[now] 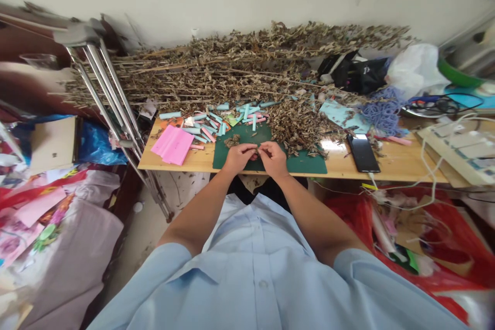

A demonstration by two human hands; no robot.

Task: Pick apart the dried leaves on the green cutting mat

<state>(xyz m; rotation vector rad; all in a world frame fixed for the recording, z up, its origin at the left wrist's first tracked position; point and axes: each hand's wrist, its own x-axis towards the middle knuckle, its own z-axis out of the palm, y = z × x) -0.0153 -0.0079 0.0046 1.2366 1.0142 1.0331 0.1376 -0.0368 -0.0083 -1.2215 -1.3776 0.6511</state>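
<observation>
My left hand and my right hand meet over the front of a green mat, fingertips pinched close together. Whatever they pinch is too small to make out. A small clump of dried leaves lies on the mat just beyond my left hand. Behind and right of my right hand is a heap of crumbled dried leaves. Rolled blue and pink paper pieces are scattered at the mat's back left, with a stack of pink paper sheets left of the mat.
Long dried plant stalks cover the back of the wooden table. A black phone with a cable lies at the right, near a power strip. Metal crutches lean at the left edge. Red bags sit below right.
</observation>
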